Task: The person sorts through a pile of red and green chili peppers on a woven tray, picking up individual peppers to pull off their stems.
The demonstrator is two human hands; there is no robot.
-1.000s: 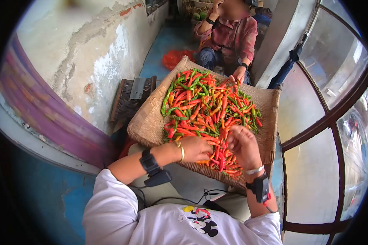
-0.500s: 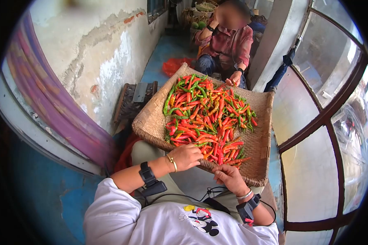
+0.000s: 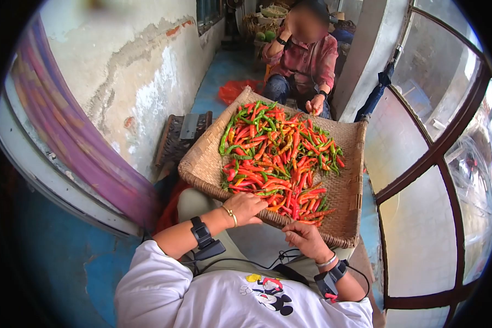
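Note:
A shallow woven basket (image 3: 341,186) rests across my lap, slightly tilted. Spread over its middle are red, orange and green chili peppers (image 3: 279,153). My left hand (image 3: 244,209) is closed over the near rim, fingers inside by the closest peppers and thumb outside. Farther right along the same rim, my right hand (image 3: 307,239) has its fingers curled against the woven edge, thumb and forefinger close together. Both wrists wear a bracelet and a black strapped device.
Across the basket sits another person (image 3: 303,63), one hand (image 3: 315,105) at its far edge. A red plastic bag (image 3: 238,90) lies on the blue floor behind. At left are a wall and a purple curtain (image 3: 76,120); framed window panes (image 3: 421,229) stand on the right.
My left hand has shifted very slightly left along the rim. The other person's hand has moved a little at the far edge. The peppers look the same.

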